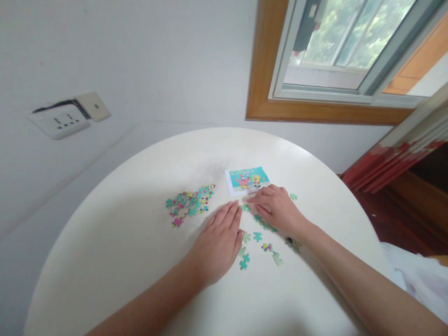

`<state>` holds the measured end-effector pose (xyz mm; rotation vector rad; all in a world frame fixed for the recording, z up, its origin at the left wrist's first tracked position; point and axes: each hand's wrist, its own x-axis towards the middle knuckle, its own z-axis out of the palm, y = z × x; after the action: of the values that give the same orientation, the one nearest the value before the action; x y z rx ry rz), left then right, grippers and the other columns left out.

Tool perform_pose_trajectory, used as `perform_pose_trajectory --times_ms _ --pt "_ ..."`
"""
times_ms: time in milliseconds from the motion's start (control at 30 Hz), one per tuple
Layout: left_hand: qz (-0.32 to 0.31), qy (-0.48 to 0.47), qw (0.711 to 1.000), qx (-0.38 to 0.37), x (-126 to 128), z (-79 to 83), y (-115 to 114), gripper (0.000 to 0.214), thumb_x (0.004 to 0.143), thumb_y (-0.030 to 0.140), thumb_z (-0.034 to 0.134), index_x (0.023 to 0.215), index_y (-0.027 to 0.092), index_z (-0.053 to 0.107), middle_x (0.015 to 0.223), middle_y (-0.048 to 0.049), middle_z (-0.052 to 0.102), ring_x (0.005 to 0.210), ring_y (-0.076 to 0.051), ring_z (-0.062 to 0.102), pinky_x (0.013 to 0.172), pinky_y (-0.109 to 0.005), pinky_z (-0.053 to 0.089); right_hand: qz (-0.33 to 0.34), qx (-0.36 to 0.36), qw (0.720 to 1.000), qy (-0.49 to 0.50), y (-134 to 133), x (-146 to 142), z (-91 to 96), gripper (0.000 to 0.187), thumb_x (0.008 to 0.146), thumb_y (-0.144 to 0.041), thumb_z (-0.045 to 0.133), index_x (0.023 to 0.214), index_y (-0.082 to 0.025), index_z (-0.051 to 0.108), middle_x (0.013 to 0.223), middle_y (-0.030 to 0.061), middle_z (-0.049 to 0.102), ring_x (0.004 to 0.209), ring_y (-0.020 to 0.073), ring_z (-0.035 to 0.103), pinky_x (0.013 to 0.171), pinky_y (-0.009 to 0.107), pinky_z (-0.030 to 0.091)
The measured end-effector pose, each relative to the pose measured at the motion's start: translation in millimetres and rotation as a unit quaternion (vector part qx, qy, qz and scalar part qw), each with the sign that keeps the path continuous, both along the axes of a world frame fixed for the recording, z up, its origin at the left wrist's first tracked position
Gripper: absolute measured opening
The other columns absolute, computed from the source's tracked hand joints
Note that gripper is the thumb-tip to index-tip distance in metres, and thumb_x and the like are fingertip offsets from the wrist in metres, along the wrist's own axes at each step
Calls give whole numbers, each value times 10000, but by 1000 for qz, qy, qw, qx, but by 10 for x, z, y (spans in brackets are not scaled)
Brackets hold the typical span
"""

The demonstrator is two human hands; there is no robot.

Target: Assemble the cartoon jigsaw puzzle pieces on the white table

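Note:
My left hand (220, 238) lies flat on the table, fingers stretched out together and pointing away from me. Its fingertips are beside a small teal puzzle piece (245, 208). From the other side my right hand (276, 207) reaches to that same piece, its thumb and forefinger bent together at the piece's edge. Partly under the right hand runs a strip of joined teal puzzle pieces (263, 223). Loose pieces lie around my hands: a teal one (257, 236), a yellow and purple one (266, 247), a pale green one (277, 258), and a teal one (244, 262) near the left thumb.
A picture card (249, 180) with two cartoon figures lies just beyond my hands. Left of it spreads a heap of mixed puzzle pieces (191, 203). The round white table (115, 224) stands by a wall with a socket (65, 120) and a window (329, 56).

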<state>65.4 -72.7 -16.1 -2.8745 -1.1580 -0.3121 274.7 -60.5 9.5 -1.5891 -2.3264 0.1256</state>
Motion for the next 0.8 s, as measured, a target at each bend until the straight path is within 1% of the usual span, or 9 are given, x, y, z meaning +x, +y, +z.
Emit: perform_pose_trajectory --times_ms 100,300,400,500,567,700,800 --pt "-3 -9 1000 7 -3 -18 0 474 959 312 348 1365 88 448 1478 -150 409 1382 -256 347 1135 -420 318 46 -3 998 -39 -65 35 60 247 930 -301 527 1125 -319 678 1045 47 638 988 204 506 829 346 305" --pt "-2 -7 1000 13 -2 -36 3 477 959 303 334 1363 80 457 1474 -150 415 1378 -256 349 1126 -426 327 62 13 992 -105 -126 -6 100 238 923 -235 531 1089 -294 691 1023 57 636 1004 215 494 871 372 287" --pt "-7 8 1000 23 6 -14 9 484 956 298 336 1356 60 470 1460 -160 432 1367 -262 369 1119 -422 340 65 33 989 -132 -156 -47 93 233 934 -225 508 1081 -262 685 987 65 639 982 221 493 899 391 287" --pt "-4 15 999 36 26 19 18 467 954 287 343 1337 73 505 1431 -143 476 1340 -271 410 1107 -428 358 69 61 982 -163 -205 -115 79 247 938 -183 472 1091 -204 665 957 82 634 970 235 485 942 414 282" --pt "1 20 999 40 45 41 25 461 953 274 345 1323 68 526 1409 -136 504 1322 -282 432 1102 -435 364 76 75 977 -183 -241 -183 70 243 929 -154 459 1056 -167 665 933 93 625 957 249 478 955 431 283" --pt "-5 31 998 45 75 68 39 455 952 259 338 1286 46 561 1376 -152 534 1297 -295 463 1105 -450 356 75 77 974 -198 -285 -314 67 218 905 -128 463 923 -149 680 901 116 609 929 260 474 921 433 313" --pt "-11 18 999 50 74 85 64 435 947 248 355 1253 47 590 1348 -156 560 1282 -297 476 1096 -467 359 61 54 982 -171 -253 -301 76 207 894 -127 477 927 -146 681 910 121 606 943 258 475 871 410 337"
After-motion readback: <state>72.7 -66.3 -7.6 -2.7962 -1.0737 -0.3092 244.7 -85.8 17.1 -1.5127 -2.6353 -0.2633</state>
